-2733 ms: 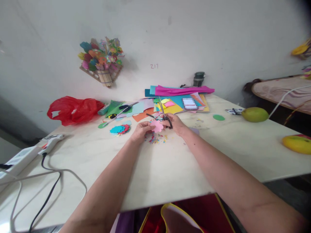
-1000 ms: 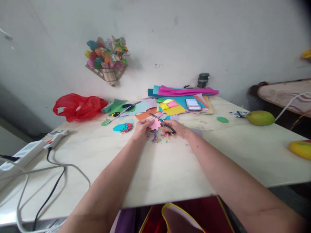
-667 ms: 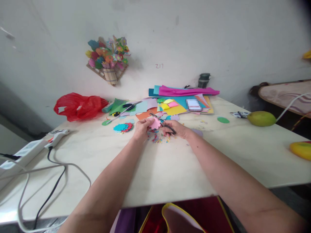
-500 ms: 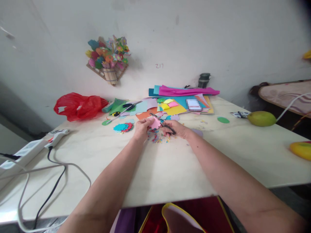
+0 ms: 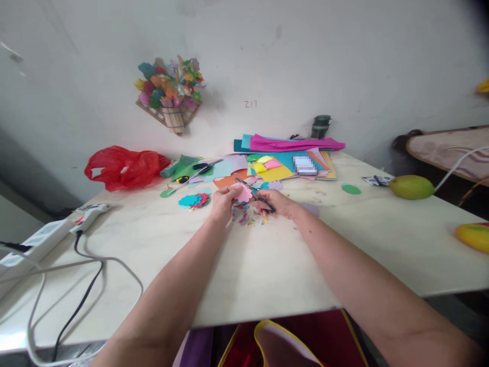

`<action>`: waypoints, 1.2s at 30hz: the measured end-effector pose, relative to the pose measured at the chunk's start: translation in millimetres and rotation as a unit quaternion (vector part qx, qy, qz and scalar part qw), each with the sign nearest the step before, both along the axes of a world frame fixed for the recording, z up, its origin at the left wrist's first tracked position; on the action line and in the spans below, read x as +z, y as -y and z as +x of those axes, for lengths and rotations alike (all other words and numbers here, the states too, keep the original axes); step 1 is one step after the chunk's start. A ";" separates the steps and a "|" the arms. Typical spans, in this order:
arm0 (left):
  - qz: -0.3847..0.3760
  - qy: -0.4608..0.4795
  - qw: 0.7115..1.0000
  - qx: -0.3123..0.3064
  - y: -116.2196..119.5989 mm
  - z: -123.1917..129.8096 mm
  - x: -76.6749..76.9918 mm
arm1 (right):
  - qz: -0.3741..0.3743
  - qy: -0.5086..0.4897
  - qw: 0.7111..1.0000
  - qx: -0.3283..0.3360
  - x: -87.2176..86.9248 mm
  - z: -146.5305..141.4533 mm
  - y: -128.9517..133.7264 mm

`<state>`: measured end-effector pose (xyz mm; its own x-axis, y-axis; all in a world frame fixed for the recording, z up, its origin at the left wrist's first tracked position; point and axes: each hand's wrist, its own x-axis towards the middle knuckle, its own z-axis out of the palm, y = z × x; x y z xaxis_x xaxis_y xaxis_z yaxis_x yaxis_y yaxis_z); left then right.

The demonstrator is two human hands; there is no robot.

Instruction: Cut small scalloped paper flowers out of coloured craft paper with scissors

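Note:
My left hand [image 5: 223, 203] pinches a pink paper piece [image 5: 244, 194] with a scalloped edge. In my right hand [image 5: 280, 202] is a pair of scissors [image 5: 269, 206], its dark handles around my fingers and its blades at the paper's right edge. Below both hands lie small colourful paper scraps [image 5: 248, 216]. Left of my left hand rests a pile of scalloped paper shapes [image 5: 193, 201], blue and red among them. More cut shapes, including a lilac one [image 5: 275, 186], lie just behind the scissors.
Behind are coloured paper sheets [image 5: 282, 173], a second pair of scissors [image 5: 204, 166] and a red plastic bag [image 5: 122, 168]. A power strip [image 5: 42, 239] with cables is at left. A green circle [image 5: 350, 189] and a yellow-green mango-like fruit [image 5: 411, 186] lie at right.
The scissors' handles in my right hand have drawn slightly closer together. Both hands stay in nearly the same place, and the rest of the table looks unchanged.

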<state>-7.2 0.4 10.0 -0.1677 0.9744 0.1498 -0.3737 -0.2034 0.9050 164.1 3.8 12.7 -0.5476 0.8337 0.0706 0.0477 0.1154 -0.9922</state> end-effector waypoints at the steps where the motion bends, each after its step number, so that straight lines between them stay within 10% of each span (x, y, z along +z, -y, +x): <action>1: -0.001 0.001 1.000 0.001 0.3 0.3 0.2 | -0.001 0.000 1.000 -0.001 0.4 -0.3 0.4; 36: -0.011 0.016 0.999 0.036 0.8 3.0 2.5 | -0.032 0.002 0.999 -0.027 7.8 -8.7 9.2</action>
<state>-4.1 -0.3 12.5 -0.2413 0.9627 0.1222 -0.3871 -0.2110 0.8976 155.3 -5.3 20.5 -0.5012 0.8652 0.0142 0.0564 0.0490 -0.9972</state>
